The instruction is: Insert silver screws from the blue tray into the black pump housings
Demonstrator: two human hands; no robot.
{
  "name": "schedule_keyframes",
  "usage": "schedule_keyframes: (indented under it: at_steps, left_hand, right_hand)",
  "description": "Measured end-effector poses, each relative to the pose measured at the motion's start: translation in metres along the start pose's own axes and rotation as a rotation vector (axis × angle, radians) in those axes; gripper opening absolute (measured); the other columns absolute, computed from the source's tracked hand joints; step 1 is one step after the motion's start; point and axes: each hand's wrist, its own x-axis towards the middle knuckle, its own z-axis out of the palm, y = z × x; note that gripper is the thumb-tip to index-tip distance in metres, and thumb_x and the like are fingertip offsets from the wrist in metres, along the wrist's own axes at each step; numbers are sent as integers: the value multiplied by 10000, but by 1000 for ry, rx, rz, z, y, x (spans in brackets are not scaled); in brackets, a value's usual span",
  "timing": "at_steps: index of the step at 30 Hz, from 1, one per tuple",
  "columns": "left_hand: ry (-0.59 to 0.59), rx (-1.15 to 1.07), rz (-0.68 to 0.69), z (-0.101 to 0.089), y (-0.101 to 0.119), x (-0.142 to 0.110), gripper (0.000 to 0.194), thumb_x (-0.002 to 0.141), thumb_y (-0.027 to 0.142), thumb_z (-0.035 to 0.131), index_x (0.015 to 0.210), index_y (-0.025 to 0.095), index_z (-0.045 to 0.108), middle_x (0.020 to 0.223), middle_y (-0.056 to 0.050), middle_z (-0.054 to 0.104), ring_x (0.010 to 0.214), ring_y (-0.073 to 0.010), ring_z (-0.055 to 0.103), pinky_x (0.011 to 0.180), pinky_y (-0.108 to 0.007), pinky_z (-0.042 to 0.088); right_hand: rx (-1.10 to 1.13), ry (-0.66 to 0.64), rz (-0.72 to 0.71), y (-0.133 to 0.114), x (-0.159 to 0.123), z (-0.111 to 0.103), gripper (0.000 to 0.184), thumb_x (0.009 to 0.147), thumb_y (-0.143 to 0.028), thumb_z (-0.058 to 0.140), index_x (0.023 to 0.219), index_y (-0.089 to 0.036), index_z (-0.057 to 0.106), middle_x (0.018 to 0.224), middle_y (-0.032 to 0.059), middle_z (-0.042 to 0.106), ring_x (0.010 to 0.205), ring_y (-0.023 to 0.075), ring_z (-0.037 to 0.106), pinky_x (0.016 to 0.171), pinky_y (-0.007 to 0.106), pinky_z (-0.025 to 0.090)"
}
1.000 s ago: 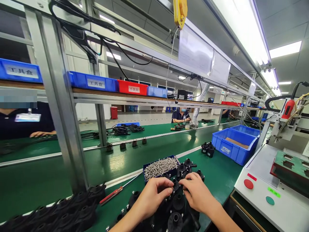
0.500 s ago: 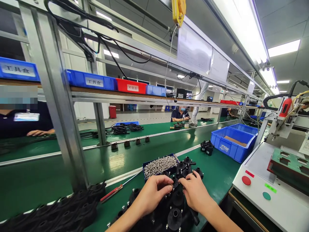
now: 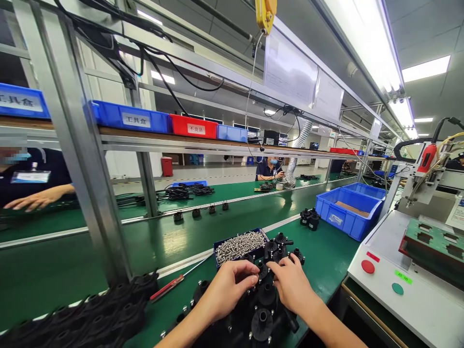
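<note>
Both of my hands work over a cluster of black plastic parts near the front edge of the green bench. My left hand is curled, its fingertips pinched at one black part in the middle of the cluster. My right hand is closed too, its fingers meeting the same part from the right. What the fingertips hold, if anything, is too small to name. Just behind my hands stands a small blue tray heaped with silver screws.
A red-handled screwdriver lies left of my hands beside a pile of black parts. Blue bins and a white machine with a red button stand on the right. Other workers sit across the conveyor.
My hands have barely shifted on the black parts. The small parts on the conveyor have drifted right. The hand of the person at far left has stretched out along the far bench.
</note>
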Motion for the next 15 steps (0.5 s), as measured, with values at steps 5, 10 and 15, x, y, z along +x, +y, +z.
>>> schedule_keyframes:
  at_steps: [5, 10, 15]
  left_hand:
    - [2, -35, -5, -2, 1, 0, 329, 803, 458, 721, 939, 163, 773, 934, -77, 772, 894, -258, 683, 854, -355, 521]
    - [-40, -183, -35, -2, -2, 2, 356, 767, 467, 794, 908, 142, 758, 848, -59, 749, 779, -208, 654, 764, -325, 524]
    - [-74, -341, -77, -2, -8, 6, 483, 695, 538, 888, 899, 122, 753, 840, -80, 769, 725, -185, 655, 720, -308, 521]
  right_hand:
    - [172, 98, 122, -4, -20, -6, 629, 862, -65, 579, 1467, -222, 511, 993, 63, 738, 1132, 294, 604, 1227, 614, 270]
    - [253, 58, 64, -10, -37, -5, 684, 868, -65, 543, 1529, -198, 421, 978, 47, 726, 1122, 281, 602, 1254, 592, 252]
    - [217, 86, 52, -12, -38, 1, 690, 860, -40, 531, 1522, -193, 411, 946, 39, 728, 1106, 279, 604, 1240, 620, 258]
